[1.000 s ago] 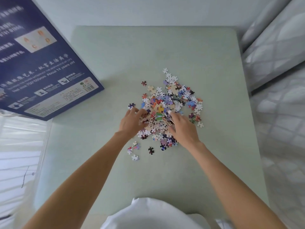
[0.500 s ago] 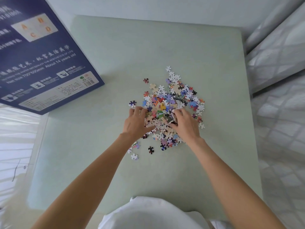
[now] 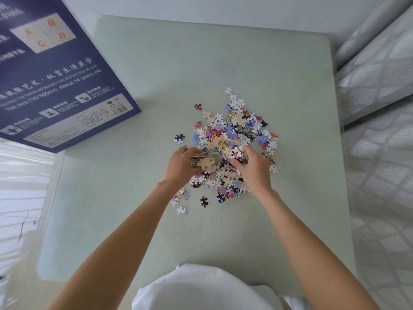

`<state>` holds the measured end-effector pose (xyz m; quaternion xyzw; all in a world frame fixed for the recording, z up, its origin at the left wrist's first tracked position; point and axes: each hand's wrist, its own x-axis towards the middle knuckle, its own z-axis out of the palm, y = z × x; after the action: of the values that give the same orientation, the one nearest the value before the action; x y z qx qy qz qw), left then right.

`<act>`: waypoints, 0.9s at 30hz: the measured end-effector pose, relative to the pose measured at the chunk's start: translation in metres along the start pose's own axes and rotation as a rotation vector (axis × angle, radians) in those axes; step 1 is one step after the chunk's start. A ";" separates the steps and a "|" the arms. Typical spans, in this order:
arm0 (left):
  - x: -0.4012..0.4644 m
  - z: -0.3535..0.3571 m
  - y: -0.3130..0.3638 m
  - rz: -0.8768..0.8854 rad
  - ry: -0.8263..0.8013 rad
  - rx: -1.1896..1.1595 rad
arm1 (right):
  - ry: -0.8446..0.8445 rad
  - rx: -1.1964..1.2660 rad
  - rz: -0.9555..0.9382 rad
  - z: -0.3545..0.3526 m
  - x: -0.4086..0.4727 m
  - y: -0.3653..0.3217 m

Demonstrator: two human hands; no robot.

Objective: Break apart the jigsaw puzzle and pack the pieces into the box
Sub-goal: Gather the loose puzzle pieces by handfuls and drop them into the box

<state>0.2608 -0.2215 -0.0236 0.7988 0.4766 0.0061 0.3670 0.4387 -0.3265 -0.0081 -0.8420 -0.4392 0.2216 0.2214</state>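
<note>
A heap of loose puzzle pieces [image 3: 232,139] lay near the middle of a pale green table [image 3: 290,209], with a few stray pieces scattered just off its near and left edges. The left hand [image 3: 181,167] was at the heap's left side, its fingers curled round a clutch of pieces, several of them showing their plain cardboard backs. The right hand [image 3: 252,168] was at the heap's near right side, fingers bent down and gripping a bunch of pieces. The dark blue puzzle box [image 3: 55,74], printed with white lettering, sat at the table's far left corner, well apart from the heap. A quilted grey cover [image 3: 380,130] lay along the right.
</note>
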 end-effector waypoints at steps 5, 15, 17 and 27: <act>0.001 -0.010 -0.003 -0.044 -0.089 -0.082 | -0.040 0.074 -0.054 0.004 -0.001 -0.008; 0.000 0.009 0.010 -0.049 0.000 0.188 | -0.059 0.039 -0.059 0.010 -0.003 -0.016; 0.000 0.009 0.009 -0.068 0.005 0.152 | -0.062 0.037 -0.057 0.009 -0.004 -0.016; -0.016 -0.018 0.006 -0.090 0.063 -0.065 | -0.024 0.067 -0.069 0.005 -0.011 -0.019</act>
<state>0.2501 -0.2251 -0.0011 0.7637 0.5229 0.0303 0.3775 0.4181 -0.3251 0.0000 -0.8158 -0.4629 0.2383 0.2517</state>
